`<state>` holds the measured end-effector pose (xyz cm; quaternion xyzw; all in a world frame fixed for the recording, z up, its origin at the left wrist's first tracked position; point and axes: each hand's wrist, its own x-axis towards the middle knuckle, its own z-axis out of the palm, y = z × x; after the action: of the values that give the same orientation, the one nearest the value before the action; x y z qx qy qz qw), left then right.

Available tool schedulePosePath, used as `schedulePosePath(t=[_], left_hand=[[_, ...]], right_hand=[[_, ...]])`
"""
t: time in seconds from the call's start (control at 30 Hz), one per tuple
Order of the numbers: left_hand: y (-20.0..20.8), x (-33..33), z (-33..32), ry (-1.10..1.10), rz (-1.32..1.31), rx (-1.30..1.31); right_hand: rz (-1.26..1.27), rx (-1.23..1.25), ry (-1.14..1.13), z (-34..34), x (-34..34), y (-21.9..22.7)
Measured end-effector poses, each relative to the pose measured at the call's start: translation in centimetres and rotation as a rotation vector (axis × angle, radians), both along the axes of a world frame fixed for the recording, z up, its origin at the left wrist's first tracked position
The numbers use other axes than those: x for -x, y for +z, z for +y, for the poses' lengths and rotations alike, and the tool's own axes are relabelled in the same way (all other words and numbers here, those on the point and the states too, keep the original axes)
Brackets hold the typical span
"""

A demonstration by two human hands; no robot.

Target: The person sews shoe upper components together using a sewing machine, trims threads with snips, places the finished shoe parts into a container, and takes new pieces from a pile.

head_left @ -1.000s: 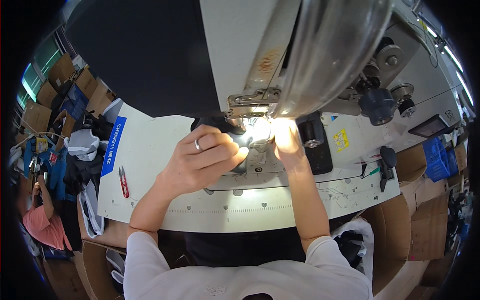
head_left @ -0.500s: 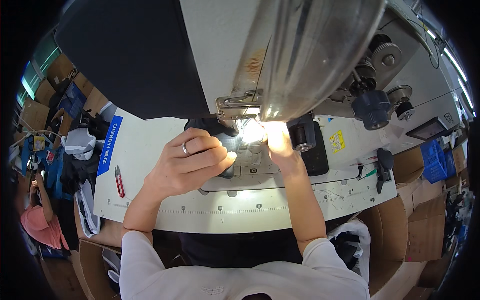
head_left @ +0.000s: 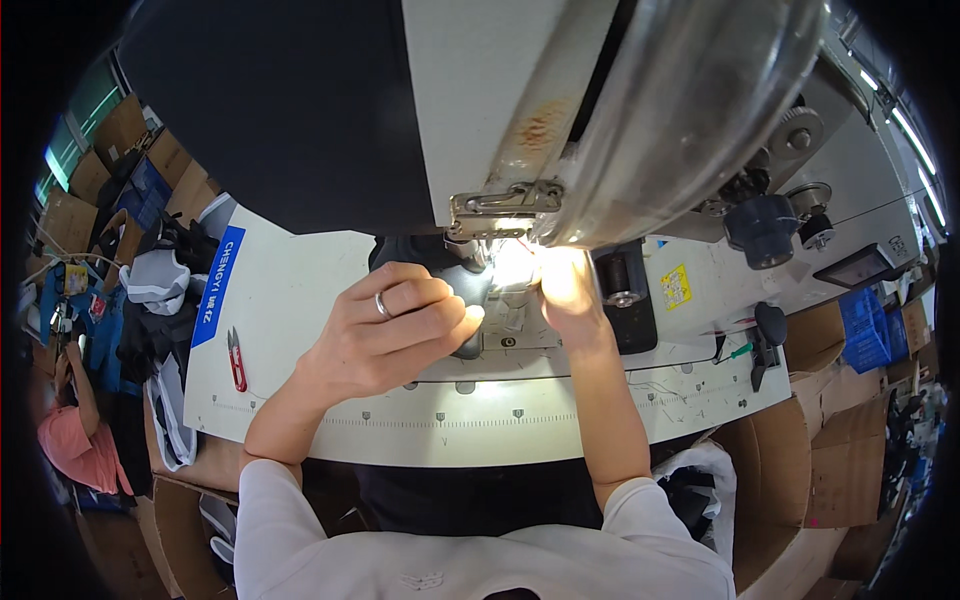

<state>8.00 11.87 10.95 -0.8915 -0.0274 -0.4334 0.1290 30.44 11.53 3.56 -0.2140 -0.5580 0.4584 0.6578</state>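
A sewing machine point(head_left: 505, 205) stands before me, its lamp lighting the needle area brightly. My left hand point(head_left: 395, 330), with a ring on one finger, is closed with curled fingers on a black, smooth-looking piece of material point(head_left: 470, 285). Part of that piece lies under the hand and part runs beneath the machine head. Just right of the needle, my right hand point(head_left: 568, 295) has its fingers drawn together in the glare. What they hold, if anything, is washed out. A dark roller part point(head_left: 622, 280) sits right beside this hand.
Red thread snips point(head_left: 236, 360) lie left on the white table point(head_left: 300, 270). A green-handled tool point(head_left: 742, 350) and a small screen point(head_left: 855, 265) are at right. Cardboard boxes point(head_left: 850, 455) and dark-and-white pieces point(head_left: 160, 280) surround the table. Another person point(head_left: 80, 440) sits far left.
The machine head appears slightly farther right in the picture. My left hand has shifted a little to the right, toward the needle, while the right hand stays almost in place.
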Motion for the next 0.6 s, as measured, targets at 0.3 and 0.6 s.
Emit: schedulePosePath(t=[0.3, 0.6], left_hand=[[-0.5, -0.4, 0.7, 0.04, -0.041, 0.005], [-1.2, -1.0, 1.4, 0.029, -0.101, 0.015]], right_hand=[[0.05, 0.095, 0.015, 1.4, -0.5, -2.0], [0.217, 0.068, 0.204, 2.1, -2.5, -5.1]])
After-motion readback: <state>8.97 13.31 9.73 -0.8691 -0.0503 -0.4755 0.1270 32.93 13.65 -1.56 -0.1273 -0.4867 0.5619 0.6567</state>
